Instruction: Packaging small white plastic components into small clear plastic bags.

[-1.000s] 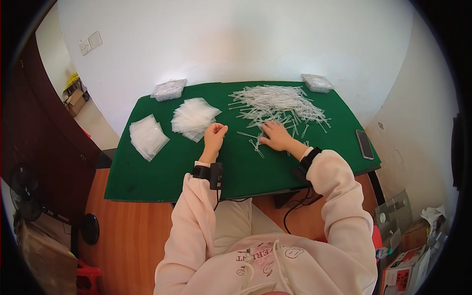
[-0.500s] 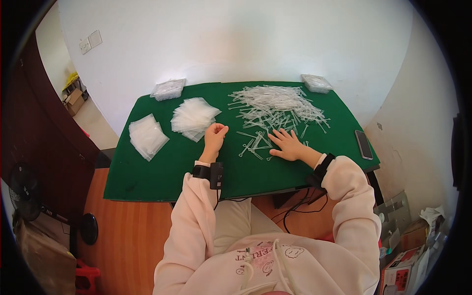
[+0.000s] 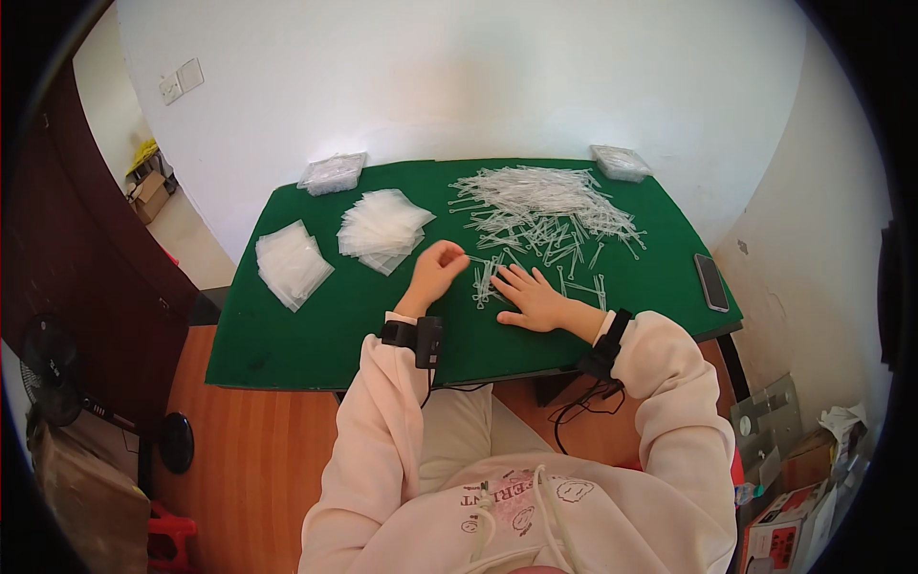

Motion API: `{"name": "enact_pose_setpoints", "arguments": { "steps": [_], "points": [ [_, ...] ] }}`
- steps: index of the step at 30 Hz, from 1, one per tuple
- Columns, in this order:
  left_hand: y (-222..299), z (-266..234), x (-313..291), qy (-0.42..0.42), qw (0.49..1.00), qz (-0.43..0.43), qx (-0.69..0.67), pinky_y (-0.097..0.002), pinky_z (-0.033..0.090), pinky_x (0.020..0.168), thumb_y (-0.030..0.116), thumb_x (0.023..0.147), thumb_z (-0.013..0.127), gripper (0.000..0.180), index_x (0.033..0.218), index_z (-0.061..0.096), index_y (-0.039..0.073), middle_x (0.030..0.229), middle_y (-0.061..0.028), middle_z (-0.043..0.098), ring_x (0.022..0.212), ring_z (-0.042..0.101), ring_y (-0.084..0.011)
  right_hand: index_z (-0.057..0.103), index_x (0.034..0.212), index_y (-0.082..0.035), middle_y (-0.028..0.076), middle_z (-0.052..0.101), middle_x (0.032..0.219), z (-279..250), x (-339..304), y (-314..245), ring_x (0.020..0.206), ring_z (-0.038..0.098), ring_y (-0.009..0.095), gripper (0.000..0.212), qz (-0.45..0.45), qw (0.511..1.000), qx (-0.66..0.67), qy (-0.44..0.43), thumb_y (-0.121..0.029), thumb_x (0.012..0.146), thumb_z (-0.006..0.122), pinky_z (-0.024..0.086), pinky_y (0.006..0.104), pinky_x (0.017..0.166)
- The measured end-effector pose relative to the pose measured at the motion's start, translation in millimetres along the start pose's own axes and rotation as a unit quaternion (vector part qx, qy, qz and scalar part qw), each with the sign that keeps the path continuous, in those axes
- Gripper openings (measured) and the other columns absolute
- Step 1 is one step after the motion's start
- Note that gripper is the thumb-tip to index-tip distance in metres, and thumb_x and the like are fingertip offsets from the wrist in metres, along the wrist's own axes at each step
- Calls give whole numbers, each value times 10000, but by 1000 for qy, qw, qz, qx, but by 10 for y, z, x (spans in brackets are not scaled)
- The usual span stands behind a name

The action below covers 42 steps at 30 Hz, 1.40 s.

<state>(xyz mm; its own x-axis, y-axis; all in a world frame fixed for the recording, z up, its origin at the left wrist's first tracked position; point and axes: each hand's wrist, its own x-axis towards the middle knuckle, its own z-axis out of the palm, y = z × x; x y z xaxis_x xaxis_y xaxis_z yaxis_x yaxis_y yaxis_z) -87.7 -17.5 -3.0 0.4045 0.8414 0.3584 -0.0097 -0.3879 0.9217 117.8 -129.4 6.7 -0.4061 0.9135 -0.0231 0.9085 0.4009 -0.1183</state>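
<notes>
A large heap of thin clear plastic sticks with small looped ends (image 3: 540, 196) covers the back right of the green table, and a smaller loose group lies nearer to me. My left hand (image 3: 438, 275) is closed in a pinch, thumb and fingertips at the end of one clear plastic stick on the cloth. Beside it, my right hand (image 3: 537, 300) lies palm down with fingers spread, its fingertips on several of the loose sticks (image 3: 486, 277). What is under the right palm is hidden. Left of my left hand lies a fanned stack of clear plastic bags (image 3: 382, 228).
Another stack of clear bags (image 3: 292, 266) lies farther left. Clear packs stand at the back left (image 3: 333, 173) and back right (image 3: 621, 163) by the wall. A phone (image 3: 710, 282) rests near the right edge of the green cloth (image 3: 296, 344). Cables run from my wrist straps.
My left hand has moved right, to the end of a loose stick. My right hand has slid left and slightly toward me, over the small group, uncovering sticks on its right.
</notes>
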Motion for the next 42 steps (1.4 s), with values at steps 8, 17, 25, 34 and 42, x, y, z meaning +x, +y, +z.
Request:
{"name": "enact_pose_setpoints", "arguments": {
  "steps": [8, 17, 25, 34, 42],
  "points": [
    [96, 113, -117, -177, 911, 217, 303, -357, 427, 807, 249, 697, 700, 292, 953, 648, 119, 977, -71, 573, 972, 495, -243, 194, 1403, -109, 191, 154, 1445, 9, -153, 288, 1339, 129, 365, 758, 51, 998, -36, 21, -590, 846, 373, 131, 537, 1051],
    [-40, 90, -103, -57, 894, 171, 411, -389, 409, 858, 285, 719, 670, 291, 963, 660, 126, 1063, -97, 546, 1055, 461, -279, 192, 1402, -91, 201, 148, 1444, 61, 35, 198, 1342, 121, 361, 754, 14, 999, -23, 34, -575, 853, 373, 118, 532, 1054],
    [120, 56, -91, -56, 889, 111, 441, -414, 388, 897, 281, 725, 665, 359, 1026, 625, 90, 1136, -124, 515, 1104, 440, -302, 212, 1392, -69, 198, 194, 1431, 59, -172, 42, 1337, 140, 359, 749, -59, 996, -28, 57, -570, 857, 367, 129, 522, 1056],
    [-97, 224, -101, -205, 837, 110, 496, -455, 218, 1045, 481, 829, 499, 654, 1336, 353, 94, 1417, -187, 247, 1318, 217, -347, 212, 1391, -64, 190, 188, 1436, 51, -572, 481, 1337, 148, 349, 753, 120, 990, -25, 74, -573, 857, 365, 129, 526, 1054],
    [99, 263, -192, -166, 818, 37, 550, -532, 130, 1048, 581, 834, 407, 729, 1364, 314, 88, 1428, -191, 218, 1338, 155, -342, 204, 1395, -69, 170, 158, 1452, 36, -825, 680, 1348, 113, 338, 747, 237, 968, -13, 79, -565, 861, 368, 102, 534, 1056]
  ]
}}
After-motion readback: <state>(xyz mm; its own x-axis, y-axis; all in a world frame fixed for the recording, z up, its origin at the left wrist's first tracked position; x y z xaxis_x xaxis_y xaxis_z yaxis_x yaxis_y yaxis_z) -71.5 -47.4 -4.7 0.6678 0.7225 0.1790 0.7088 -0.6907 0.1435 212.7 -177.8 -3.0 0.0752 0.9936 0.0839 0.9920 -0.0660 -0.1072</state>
